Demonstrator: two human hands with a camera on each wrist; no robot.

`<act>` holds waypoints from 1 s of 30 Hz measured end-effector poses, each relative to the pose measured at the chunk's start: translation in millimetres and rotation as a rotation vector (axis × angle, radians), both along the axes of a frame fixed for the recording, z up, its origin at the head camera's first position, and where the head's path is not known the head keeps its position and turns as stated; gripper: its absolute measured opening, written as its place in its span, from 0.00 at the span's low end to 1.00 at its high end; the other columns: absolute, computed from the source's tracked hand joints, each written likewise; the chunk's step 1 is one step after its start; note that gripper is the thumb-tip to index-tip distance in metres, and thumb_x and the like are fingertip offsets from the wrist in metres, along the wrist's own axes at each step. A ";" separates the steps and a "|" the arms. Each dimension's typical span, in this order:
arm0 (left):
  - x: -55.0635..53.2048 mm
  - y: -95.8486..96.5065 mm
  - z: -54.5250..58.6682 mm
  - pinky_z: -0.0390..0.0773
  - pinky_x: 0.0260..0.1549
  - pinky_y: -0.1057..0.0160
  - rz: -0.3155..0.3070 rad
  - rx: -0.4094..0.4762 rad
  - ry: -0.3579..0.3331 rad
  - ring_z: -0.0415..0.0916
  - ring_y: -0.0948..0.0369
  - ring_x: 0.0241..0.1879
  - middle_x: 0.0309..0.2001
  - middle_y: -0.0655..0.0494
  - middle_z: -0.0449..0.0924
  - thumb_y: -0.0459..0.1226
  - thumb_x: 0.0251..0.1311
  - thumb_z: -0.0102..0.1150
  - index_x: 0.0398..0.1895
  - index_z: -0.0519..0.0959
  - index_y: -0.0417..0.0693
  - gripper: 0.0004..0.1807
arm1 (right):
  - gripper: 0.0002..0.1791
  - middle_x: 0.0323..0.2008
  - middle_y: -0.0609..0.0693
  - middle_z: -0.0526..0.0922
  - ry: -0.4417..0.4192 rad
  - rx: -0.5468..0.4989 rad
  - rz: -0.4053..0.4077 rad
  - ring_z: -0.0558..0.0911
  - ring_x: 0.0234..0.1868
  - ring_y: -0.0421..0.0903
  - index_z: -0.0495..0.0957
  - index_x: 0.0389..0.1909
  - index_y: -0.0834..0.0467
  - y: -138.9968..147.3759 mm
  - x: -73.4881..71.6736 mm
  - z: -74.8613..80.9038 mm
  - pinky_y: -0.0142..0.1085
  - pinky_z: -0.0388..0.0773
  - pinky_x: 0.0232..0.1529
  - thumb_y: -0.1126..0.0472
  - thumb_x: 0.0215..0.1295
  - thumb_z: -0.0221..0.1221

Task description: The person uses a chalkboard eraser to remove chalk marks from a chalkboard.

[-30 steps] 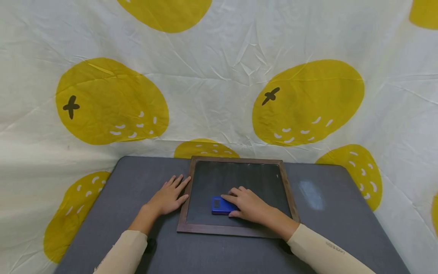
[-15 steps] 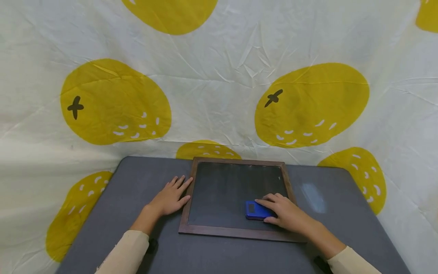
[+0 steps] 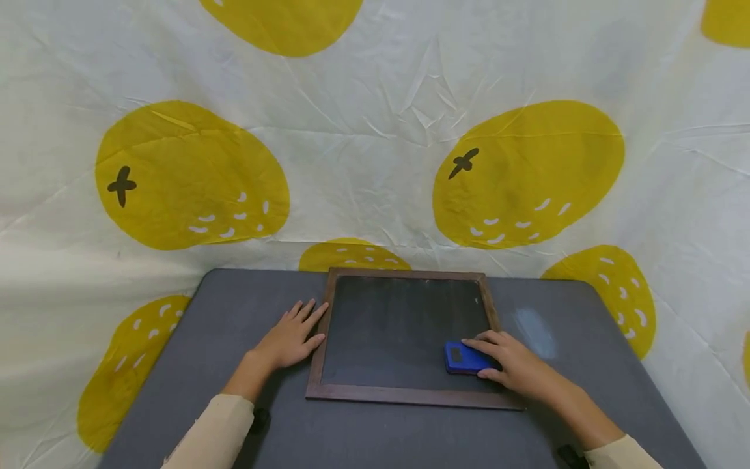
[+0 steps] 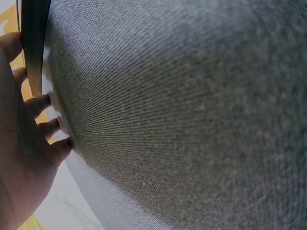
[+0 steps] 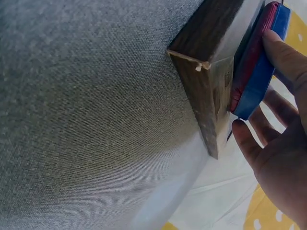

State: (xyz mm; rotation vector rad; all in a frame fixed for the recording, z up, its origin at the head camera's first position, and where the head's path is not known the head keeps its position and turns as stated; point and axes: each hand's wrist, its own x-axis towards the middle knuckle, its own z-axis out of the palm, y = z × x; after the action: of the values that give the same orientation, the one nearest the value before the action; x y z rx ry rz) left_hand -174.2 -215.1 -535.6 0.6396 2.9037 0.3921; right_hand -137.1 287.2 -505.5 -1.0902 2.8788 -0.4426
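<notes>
A blackboard [image 3: 398,332] in a brown wooden frame lies on the grey table. My right hand [image 3: 515,365] grips a blue chalkboard eraser [image 3: 459,358] on the board's lower right part. In the right wrist view the eraser [image 5: 261,62] shows a dark red felt side facing the board, with the thumb on one edge and fingers around the other. My left hand [image 3: 293,335] rests with spread fingers at the frame's left side, fingertips right at the wood. The left wrist view shows this hand [image 4: 24,129] beside the dark frame edge [image 4: 34,43].
The grey table [image 3: 375,436] has a whitish chalk smudge [image 3: 534,332] right of the board. A small white mark [image 3: 476,301] shows near the board's upper right. Behind hangs a white cloth [image 3: 363,176] printed with large yellow fruit shapes.
My right hand has slid the eraser rightward across the board, from near its lower middle to the right side. My left hand has stayed at the frame.
</notes>
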 end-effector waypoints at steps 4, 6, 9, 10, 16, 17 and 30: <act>1.5 -0.7 -3.2 0.51 0.75 0.30 0.003 -0.001 0.001 0.45 0.34 0.80 0.82 0.39 0.50 0.56 0.79 0.43 0.85 0.50 0.56 0.37 | 0.33 0.56 0.54 0.81 0.014 0.003 0.007 0.80 0.53 0.54 0.77 0.69 0.54 -1.3 1.1 -0.6 0.52 0.82 0.48 0.53 0.64 0.71; 2.0 -0.4 -3.9 0.51 0.75 0.30 0.004 0.002 0.001 0.45 0.34 0.81 0.82 0.39 0.50 0.57 0.79 0.43 0.85 0.50 0.56 0.37 | 0.33 0.56 0.54 0.81 0.016 0.000 0.008 0.80 0.53 0.54 0.77 0.69 0.55 -2.0 1.7 -0.5 0.52 0.82 0.48 0.53 0.63 0.71; 2.4 0.2 -3.8 0.51 0.75 0.30 0.007 0.009 0.004 0.44 0.34 0.81 0.82 0.39 0.50 0.57 0.79 0.43 0.85 0.50 0.57 0.37 | 0.33 0.57 0.55 0.81 0.002 0.007 0.002 0.80 0.54 0.54 0.77 0.69 0.55 -3.2 1.6 0.9 0.53 0.82 0.49 0.53 0.63 0.72; 2.4 0.3 -3.7 0.51 0.74 0.30 0.007 0.008 0.004 0.44 0.34 0.81 0.82 0.39 0.50 0.57 0.79 0.43 0.85 0.50 0.57 0.37 | 0.33 0.57 0.55 0.81 -0.006 0.011 0.002 0.80 0.54 0.55 0.77 0.69 0.55 -3.6 1.6 1.8 0.53 0.82 0.49 0.53 0.63 0.72; 1.6 0.5 -4.1 0.52 0.74 0.29 0.008 0.005 0.004 0.45 0.33 0.80 0.82 0.38 0.50 0.56 0.80 0.43 0.85 0.51 0.56 0.37 | 0.34 0.58 0.56 0.80 -0.032 0.030 0.001 0.80 0.55 0.55 0.77 0.69 0.56 -6.2 -0.2 7.7 0.53 0.82 0.50 0.54 0.62 0.72; 1.4 0.4 -4.2 0.52 0.73 0.29 0.008 0.006 0.004 0.45 0.33 0.80 0.82 0.38 0.51 0.55 0.80 0.44 0.85 0.51 0.55 0.37 | 0.34 0.57 0.55 0.80 -0.026 0.029 0.001 0.80 0.55 0.55 0.77 0.69 0.56 -6.6 -0.7 9.4 0.52 0.82 0.50 0.54 0.62 0.73; 0.1 1.8 -0.1 0.51 0.74 0.29 0.011 0.008 -0.004 0.44 0.34 0.80 0.82 0.38 0.49 0.55 0.80 0.44 0.85 0.50 0.55 0.37 | 0.37 0.56 0.57 0.79 0.013 0.026 -0.083 0.80 0.52 0.55 0.75 0.70 0.57 -4.6 -14.0 53.6 0.54 0.82 0.49 0.55 0.61 0.74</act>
State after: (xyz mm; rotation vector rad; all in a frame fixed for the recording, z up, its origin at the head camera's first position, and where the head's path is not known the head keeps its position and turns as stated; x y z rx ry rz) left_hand -174.1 -213.3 -535.7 0.6240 2.9044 0.4055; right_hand -151.1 282.6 -451.9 -0.9763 2.9406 -0.4025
